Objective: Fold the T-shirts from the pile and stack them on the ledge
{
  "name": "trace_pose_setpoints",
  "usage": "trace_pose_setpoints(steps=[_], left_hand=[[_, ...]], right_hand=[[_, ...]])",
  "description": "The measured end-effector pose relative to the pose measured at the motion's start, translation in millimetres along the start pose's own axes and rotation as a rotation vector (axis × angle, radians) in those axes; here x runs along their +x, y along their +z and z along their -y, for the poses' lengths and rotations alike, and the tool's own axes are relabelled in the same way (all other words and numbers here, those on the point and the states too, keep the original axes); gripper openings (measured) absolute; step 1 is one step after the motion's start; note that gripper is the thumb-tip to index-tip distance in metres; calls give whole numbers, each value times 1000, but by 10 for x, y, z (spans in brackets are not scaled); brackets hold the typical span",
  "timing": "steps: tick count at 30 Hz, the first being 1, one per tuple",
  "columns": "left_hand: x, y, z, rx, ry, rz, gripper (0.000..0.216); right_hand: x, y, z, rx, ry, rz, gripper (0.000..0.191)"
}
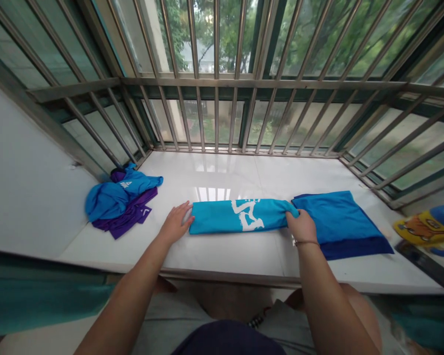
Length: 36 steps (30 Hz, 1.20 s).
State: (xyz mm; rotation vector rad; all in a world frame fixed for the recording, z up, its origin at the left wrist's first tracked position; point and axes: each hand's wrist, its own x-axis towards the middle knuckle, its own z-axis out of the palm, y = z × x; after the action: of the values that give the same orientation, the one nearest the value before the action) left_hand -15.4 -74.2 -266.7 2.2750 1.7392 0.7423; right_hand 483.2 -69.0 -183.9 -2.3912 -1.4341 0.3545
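Note:
A light-blue garment (212, 218) with a white print lies folded into a long strip on the white sill, in front of me. My right hand (301, 228) pinches its right end, where the cloth bunches a little. At the strip's left end rests my left hand (176, 223), fingers stretched out and fingertips by the edge of the cloth. Just past my right hand is a folded blue garment (336, 214) with a dark-blue band along its near side, partly hidden by my hand and wrist.
On the left, a loose heap of blue cloth (107, 201) and purple cloth (120, 222) sits against the wall. Metal window bars (216, 118) rise behind the glossy sill (229, 256). A yellow and blue item (425, 227) and a dark flat object (427, 266) stand at the right edge.

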Motion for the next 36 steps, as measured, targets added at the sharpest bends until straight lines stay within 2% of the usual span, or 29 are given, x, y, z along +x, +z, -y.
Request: trace_pose_setpoints(steps=[4,6,8,11,12,14,16,18,19,20,22,25,26,28,30,32,34,36], left_hand=[[-20,-2,-6,-80,2,-136,40],[-7,-15,-25,-87,6,-154,36],[6,-34,-43,-83,18,-154,33],[12,-64,-63,-77,39,-132,33],[10,-70,-68,-72,47,-121,33],[4,-74,-77,-51,65,-98,33],[0,-68,-85,-25,75,-88,33],[1,-58,-91,-3,72,-88,34],[3,-54,-94,3,69,-89,34],[6,-52,-96,7,65,-89,34],[13,-50,-98,7,60,-87,34],[23,-50,-96,-1,49,-84,34],[25,-50,-94,-5,44,-87,33],[28,-51,-92,-17,36,-98,32],[28,-61,-93,-32,33,-114,31],[24,-80,-94,-41,30,-131,31],[19,-99,-93,-36,14,-152,32],[17,-110,-85,-22,-15,-178,33]], right_hand=[[25,-104,207,186,-20,-223,43],[-69,-95,471,308,-130,-309,39],[-258,-18,827,380,-314,-305,35],[-689,253,1417,385,-664,-222,35],[-852,380,1592,348,-789,-163,35],[-1167,659,1861,199,-1010,42,29],[-1425,909,1993,40,-1171,258,23],[-1585,1062,1992,0,-1270,354,23],[-1620,1090,1954,27,-1292,357,23],[-1624,1086,1899,72,-1286,334,21],[-1542,1009,1761,158,-1174,227,20],[-1259,845,1537,160,-805,10,30],[-1147,806,1465,126,-664,-17,34],[-940,770,1335,60,-437,59,47],[-789,781,1236,52,-316,208,54],[-716,813,1179,102,-289,289,45],[-712,834,1155,151,-306,293,29],[-747,821,1140,191,-336,282,20]])
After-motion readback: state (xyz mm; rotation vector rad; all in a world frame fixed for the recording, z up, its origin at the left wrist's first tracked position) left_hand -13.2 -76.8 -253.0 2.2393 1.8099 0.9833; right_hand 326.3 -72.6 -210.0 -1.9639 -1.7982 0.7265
